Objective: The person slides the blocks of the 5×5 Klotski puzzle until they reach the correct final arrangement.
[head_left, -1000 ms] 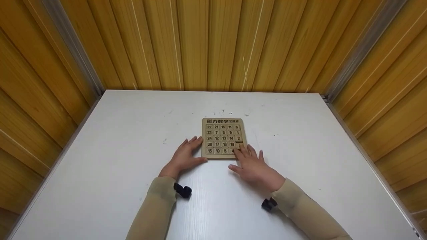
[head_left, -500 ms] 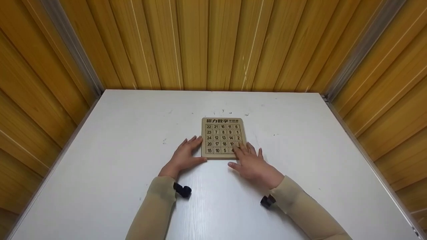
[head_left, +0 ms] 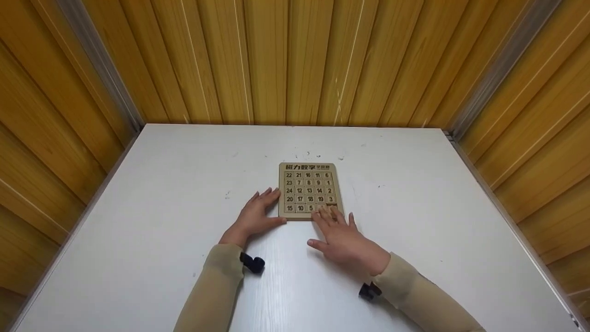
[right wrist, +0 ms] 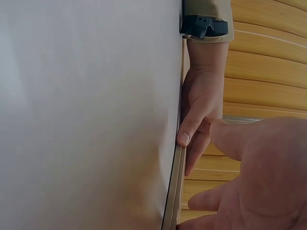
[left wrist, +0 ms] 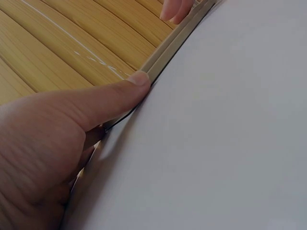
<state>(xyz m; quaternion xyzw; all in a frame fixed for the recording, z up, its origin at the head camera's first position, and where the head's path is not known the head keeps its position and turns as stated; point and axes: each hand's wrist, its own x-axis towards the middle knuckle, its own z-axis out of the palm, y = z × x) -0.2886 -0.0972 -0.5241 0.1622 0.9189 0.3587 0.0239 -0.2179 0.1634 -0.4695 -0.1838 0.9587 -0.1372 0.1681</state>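
A wooden sliding number puzzle (head_left: 299,216) lies flat on the white table, filled with square numbered tiles. My left hand (head_left: 255,216) holds its near left corner, thumb at the front edge and fingers along the left side. In the left wrist view the thumb (left wrist: 117,98) presses against the puzzle's edge (left wrist: 172,45). My right hand (head_left: 345,242) reaches over the near right corner, its extended fingertips on the bottom-row tiles and covering some numbers. Tile 3 (head_left: 331,199) shows just above a dark gap (head_left: 331,205). The right thumb stays off the board, pointing left.
The white table (head_left: 184,166) spreads around the puzzle, with small dark marks beyond it. Yellow wood-look panels (head_left: 267,60) wall the back and both sides, with grey metal posts (head_left: 101,64) in the corners. Both wrists carry small black cameras (head_left: 252,263).
Tile 3 has slid up under my right fingers, and the dark gap now shows below it. The right hand has then shifted slightly left and nearer. My left hand stays in place.
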